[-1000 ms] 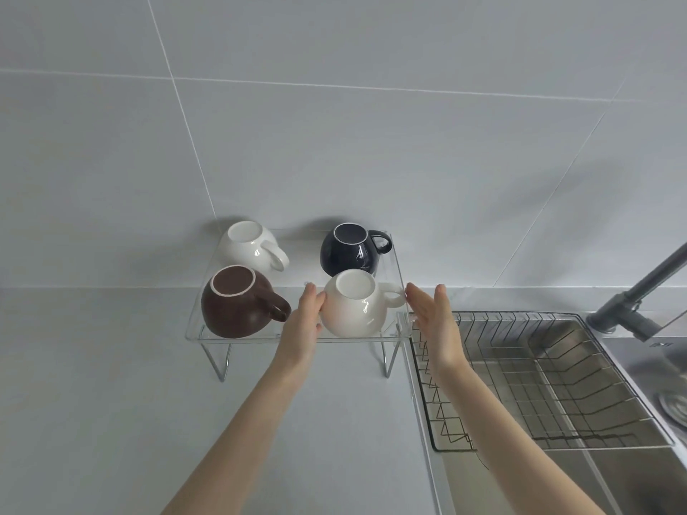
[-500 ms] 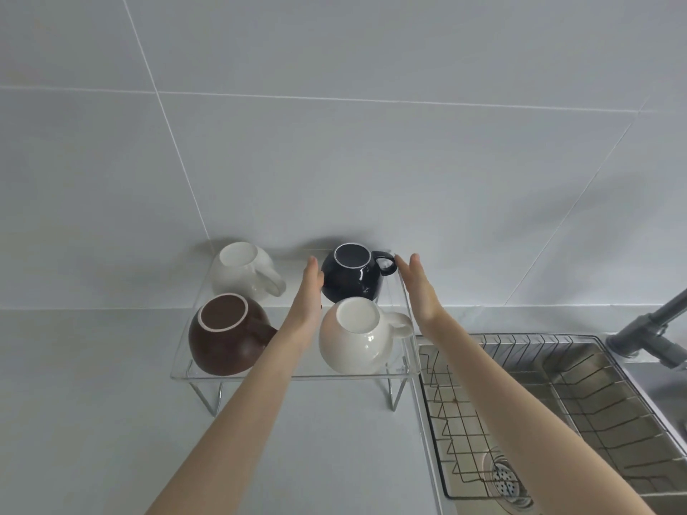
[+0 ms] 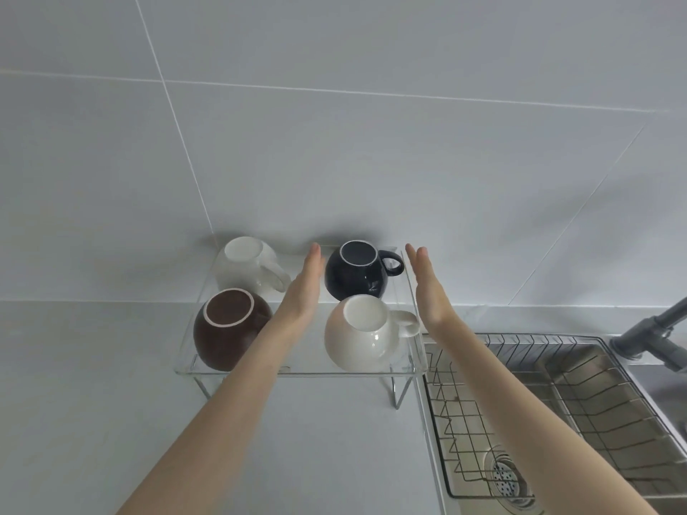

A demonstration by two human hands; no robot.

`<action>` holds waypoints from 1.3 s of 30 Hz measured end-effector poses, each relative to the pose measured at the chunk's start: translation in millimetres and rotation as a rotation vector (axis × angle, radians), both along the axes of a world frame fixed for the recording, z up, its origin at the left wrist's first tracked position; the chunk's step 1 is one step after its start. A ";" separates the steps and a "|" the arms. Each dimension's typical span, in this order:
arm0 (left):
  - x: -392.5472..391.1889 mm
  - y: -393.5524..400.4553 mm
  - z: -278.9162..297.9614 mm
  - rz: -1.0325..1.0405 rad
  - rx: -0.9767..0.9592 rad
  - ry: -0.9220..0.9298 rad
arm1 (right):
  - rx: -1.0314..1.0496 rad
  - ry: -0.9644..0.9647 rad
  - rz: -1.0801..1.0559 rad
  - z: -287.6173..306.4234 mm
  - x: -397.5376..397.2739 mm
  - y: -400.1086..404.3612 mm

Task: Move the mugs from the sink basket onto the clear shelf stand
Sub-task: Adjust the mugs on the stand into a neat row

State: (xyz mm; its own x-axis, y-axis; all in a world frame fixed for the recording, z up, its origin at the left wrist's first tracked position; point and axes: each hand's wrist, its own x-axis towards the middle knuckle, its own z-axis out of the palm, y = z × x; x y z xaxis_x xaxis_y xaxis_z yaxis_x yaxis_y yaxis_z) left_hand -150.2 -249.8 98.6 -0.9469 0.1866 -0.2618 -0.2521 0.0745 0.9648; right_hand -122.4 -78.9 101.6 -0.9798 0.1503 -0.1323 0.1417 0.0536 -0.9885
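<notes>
- Glazed ceramic throughout: four round-bellied mugs, all upside down on the clear shelf stand (image 3: 297,369), bases up, handles to the right.
- Back row: white mug (image 3: 248,269) at left, black mug (image 3: 356,270) at right. Front row: brown mug (image 3: 227,328) at left, cream mug (image 3: 362,338) at right.
- Sink basket (image 3: 557,414), a wire rack set in the sink just right of the stand, shows no mugs; the task looks finished or nearly so.
- Left hand (image 3: 303,288) flat, fingers straight and together, between the two columns of mugs, near the black mug's left flank. Grasping nothing; contact cannot be told.
- Right hand (image 3: 427,288) likewise flat and released, right of the black mug's handle, over the stand's right edge. Holds nothing.
- Handling judgement: the mugs look stiff, fairly heavy for their size, and breakable; the gloss suggests slippery walls, more so if wet from the sink.
- Best hold, as I judge it: through the handle loop, or two palms cupped against the bulging sides below the widest part.
- Risk: the stand is thin clear plastic on slim wire legs (image 3: 397,394), and the mugs sit close together. A sideways nudge could knock one against its neighbour or towards the low rim.
- The bench (image 3: 93,403) under the stand is plain grey.
</notes>
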 end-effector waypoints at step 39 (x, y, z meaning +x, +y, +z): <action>-9.2 -131.8 -8.4 0.219 -0.133 0.060 | -0.203 -0.152 0.191 -10.0 -40.0 -148.6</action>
State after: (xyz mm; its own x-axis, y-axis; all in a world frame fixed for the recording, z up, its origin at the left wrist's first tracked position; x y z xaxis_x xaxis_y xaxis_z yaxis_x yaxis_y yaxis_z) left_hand -159.4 -381.5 90.2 -0.9755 -0.0568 -0.2128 -0.2191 0.1513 0.9639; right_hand -162.5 -227.5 91.6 -0.9543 -0.0791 -0.2881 0.2953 -0.1030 -0.9498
